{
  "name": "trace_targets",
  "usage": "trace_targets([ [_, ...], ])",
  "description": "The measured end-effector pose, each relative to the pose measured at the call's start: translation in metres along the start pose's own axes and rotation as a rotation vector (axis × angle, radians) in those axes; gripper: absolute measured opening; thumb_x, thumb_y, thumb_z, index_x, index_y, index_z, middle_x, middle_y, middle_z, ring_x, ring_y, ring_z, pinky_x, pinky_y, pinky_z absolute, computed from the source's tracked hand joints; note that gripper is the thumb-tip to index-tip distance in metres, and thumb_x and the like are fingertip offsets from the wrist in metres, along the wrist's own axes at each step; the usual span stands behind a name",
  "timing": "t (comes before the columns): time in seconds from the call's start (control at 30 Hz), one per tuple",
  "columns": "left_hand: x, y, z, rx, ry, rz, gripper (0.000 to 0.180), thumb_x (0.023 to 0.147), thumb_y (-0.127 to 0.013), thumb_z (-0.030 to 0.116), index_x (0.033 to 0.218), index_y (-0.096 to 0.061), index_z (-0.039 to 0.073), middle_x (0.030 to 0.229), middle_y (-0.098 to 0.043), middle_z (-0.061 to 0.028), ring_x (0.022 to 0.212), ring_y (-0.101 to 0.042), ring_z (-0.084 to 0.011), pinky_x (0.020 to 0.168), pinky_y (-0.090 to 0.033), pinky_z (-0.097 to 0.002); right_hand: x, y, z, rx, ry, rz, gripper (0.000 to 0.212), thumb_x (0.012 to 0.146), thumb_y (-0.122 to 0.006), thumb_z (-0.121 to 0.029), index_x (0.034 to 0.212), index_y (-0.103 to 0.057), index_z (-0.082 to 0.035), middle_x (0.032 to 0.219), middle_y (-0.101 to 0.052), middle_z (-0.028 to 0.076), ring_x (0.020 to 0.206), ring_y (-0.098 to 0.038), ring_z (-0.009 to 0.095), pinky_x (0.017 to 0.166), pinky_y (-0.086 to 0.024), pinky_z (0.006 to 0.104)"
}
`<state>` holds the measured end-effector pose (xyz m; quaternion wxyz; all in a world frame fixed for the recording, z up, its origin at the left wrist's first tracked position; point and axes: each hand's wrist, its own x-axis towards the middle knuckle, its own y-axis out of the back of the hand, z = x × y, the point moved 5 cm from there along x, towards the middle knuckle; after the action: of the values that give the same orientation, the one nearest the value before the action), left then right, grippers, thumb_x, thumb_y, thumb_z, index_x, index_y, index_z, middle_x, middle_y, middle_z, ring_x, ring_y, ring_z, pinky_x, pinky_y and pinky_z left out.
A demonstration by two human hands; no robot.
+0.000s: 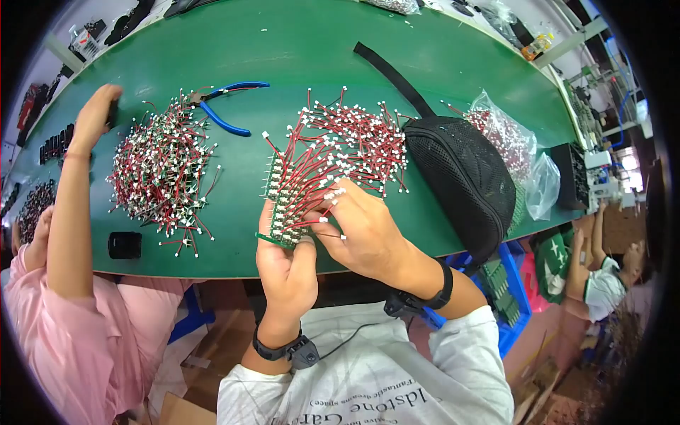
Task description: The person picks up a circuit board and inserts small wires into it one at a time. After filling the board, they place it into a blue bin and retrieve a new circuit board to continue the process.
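Near the table's front edge, my left hand is wrapped round the lower end of a green circuit board panel. White connectors run along the panel, with red and black wires plugged in and fanning out to the right. My right hand is closed in a pinch among the white plugs at the wires' lower right side. Its fingers grip a wire lead, partly hidden behind them. Just beyond the panel lies a loose heap of red wire leads with white plugs.
A pile of small wired boards and blue-handled cutters lie left. To the right are a black mesh case, a plastic bag and a blue crate holding green panels. A co-worker's arm reaches over the table at left.
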<state>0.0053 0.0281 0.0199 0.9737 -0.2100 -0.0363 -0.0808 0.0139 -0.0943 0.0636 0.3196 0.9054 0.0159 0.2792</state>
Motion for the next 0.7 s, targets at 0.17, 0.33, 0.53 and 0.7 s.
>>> trace_targets([
  [0.17,-0.003,-0.003,0.0,0.024,0.026,0.075,0.06,0.085,-0.042,-0.014,0.143,-0.029,-0.009,0.123,-0.056,-0.0112,0.109,-0.055,-0.014,0.095,-0.043,-0.0274,0.0,0.001,-0.003,0.02,0.024,-0.019,0.025,0.071,-0.071,0.005,0.093,-0.059,0.001,0.089,-0.061,0.015,0.075,-0.06,0.034,0.062,-0.05,0.0394],
  [0.33,-0.005,-0.001,0.002,0.132,0.039,0.041,0.056,0.084,-0.042,-0.013,0.14,-0.036,-0.009,0.117,-0.058,-0.0091,0.102,-0.055,-0.0115,0.089,-0.044,-0.0249,-0.004,-0.001,0.001,-0.022,0.086,0.04,0.025,0.071,-0.07,0.004,0.093,-0.06,0.0,0.087,-0.063,0.014,0.075,-0.061,0.033,0.063,-0.051,0.0392],
  [0.53,-0.006,0.004,-0.003,0.271,0.042,0.033,0.055,0.082,-0.042,-0.012,0.137,-0.041,-0.008,0.106,-0.062,-0.0054,0.086,-0.053,-0.0064,0.072,-0.044,-0.021,-0.007,-0.005,0.009,0.004,0.029,-0.039,0.021,0.072,-0.068,0.004,0.091,-0.06,0.0,0.086,-0.063,0.013,0.074,-0.061,0.033,0.063,-0.05,0.0401],
  [0.7,-0.004,0.005,-0.008,0.293,0.077,0.015,0.056,0.082,-0.042,-0.012,0.138,-0.04,-0.008,0.105,-0.062,-0.005,0.083,-0.052,-0.0053,0.069,-0.043,-0.0203,-0.007,-0.006,0.011,0.023,0.015,-0.061,0.019,0.073,-0.066,0.004,0.091,-0.06,-0.001,0.085,-0.063,0.014,0.073,-0.06,0.034,0.063,-0.05,0.0409],
])
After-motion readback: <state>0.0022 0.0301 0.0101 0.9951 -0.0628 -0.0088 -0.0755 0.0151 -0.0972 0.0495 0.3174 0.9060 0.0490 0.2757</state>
